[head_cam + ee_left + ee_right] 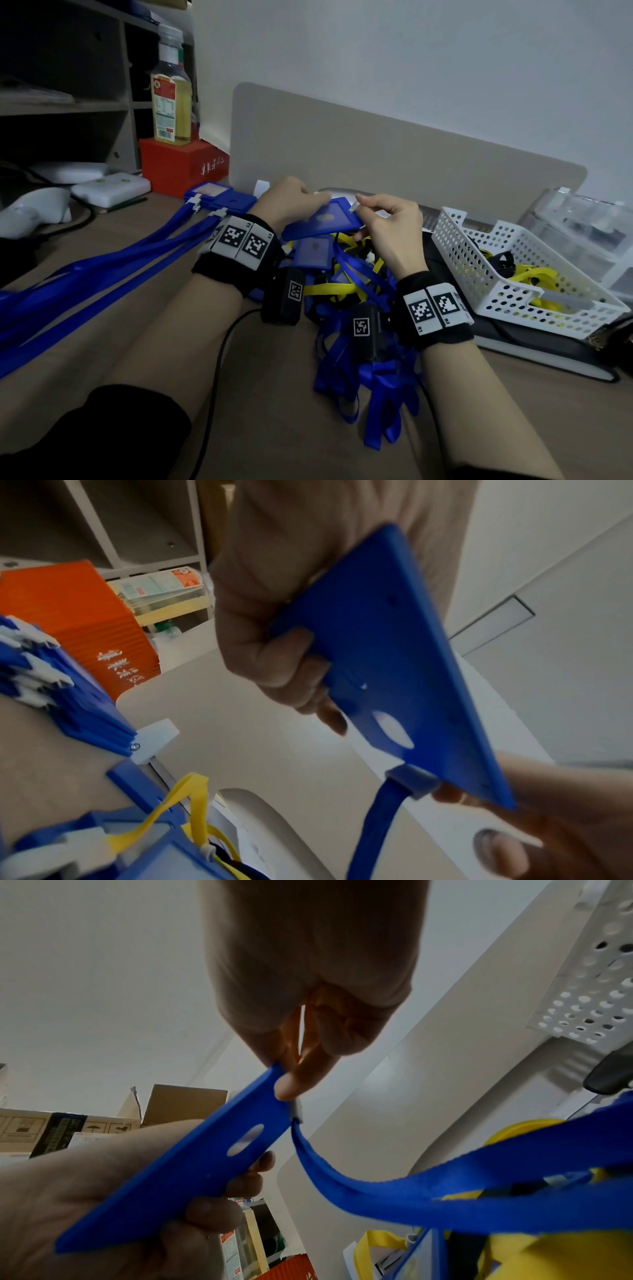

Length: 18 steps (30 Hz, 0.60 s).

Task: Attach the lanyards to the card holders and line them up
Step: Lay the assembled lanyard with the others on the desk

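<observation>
left hand (pixel 291 202) gripping blue card holder (pixel 322 219) (tilted), right hand (pixel 387 226) pinching clip (pixel 354 206)

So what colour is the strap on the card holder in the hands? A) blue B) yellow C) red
A: a blue lanyard hangs from the white clip at the edge of the blue card holder.

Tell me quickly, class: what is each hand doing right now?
Left hand: grips the blue card holder.
Right hand: pinches the white lanyard clip at the holder's edge.
</observation>
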Motion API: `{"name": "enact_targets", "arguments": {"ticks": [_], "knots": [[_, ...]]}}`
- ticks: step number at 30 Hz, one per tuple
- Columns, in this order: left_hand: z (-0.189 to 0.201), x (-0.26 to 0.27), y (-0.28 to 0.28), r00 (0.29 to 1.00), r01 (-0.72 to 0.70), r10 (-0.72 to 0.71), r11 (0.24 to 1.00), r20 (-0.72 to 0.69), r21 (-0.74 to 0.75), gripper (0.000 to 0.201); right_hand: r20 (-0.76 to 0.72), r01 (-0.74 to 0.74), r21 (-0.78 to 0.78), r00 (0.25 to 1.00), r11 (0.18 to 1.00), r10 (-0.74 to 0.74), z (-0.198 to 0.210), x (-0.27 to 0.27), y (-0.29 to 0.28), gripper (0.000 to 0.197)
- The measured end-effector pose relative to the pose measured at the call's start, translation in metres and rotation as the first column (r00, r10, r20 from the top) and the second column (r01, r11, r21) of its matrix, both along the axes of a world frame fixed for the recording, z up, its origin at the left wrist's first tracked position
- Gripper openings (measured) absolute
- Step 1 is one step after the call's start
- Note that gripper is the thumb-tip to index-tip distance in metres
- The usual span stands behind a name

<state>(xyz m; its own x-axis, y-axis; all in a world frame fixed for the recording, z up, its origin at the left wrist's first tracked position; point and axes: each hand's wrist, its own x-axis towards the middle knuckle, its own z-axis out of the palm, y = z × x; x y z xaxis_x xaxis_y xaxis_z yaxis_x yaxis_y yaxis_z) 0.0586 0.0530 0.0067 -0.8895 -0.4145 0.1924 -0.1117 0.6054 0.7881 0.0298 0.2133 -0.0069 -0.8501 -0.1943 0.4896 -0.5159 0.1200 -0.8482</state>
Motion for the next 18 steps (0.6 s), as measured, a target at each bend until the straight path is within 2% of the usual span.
{"name": "enact_targets", "arguments": {"ticks": [3,6,10,13,15,18], "knots": [[0.0,0.003,-0.001,0.998,0.061,-0.06,0.995,-0.005,0.073,0.03,0.012,-0.015,0.012,1.0,1.0,0.014,0.001,0.001,0.001,0.018],[0.001,0.004,-0.001,0.998,0.051,-0.047,0.992,-0.04,0.113,0.032,0.0,-0.034,0.075,0.999,0.997,0.034,0.001,0.002,-0.001,0.023],[0.001,0.003,-0.003,0.998,0.028,-0.02,0.99,-0.058,0.135,0.035,0.017,-0.054,0.068,0.998,0.996,0.053,0.002,0.007,0.0,0.025],[0.003,0.004,-0.006,0.996,0.039,-0.03,0.994,-0.088,0.098,0.029,0.029,-0.07,0.052,0.997,0.996,0.069,0.003,0.008,0.001,0.024],[0.006,0.008,-0.007,0.991,0.077,-0.073,0.997,-0.108,0.033,0.023,-0.011,-0.027,0.056,1.0,0.998,0.028,0.002,0.004,0.0,0.02],[0.01,0.013,-0.004,0.981,0.167,-0.167,0.986,-0.1,-0.011,0.019,-0.02,-0.025,0.132,0.999,0.991,0.028,0.0,-0.001,-0.002,0.023]]}}
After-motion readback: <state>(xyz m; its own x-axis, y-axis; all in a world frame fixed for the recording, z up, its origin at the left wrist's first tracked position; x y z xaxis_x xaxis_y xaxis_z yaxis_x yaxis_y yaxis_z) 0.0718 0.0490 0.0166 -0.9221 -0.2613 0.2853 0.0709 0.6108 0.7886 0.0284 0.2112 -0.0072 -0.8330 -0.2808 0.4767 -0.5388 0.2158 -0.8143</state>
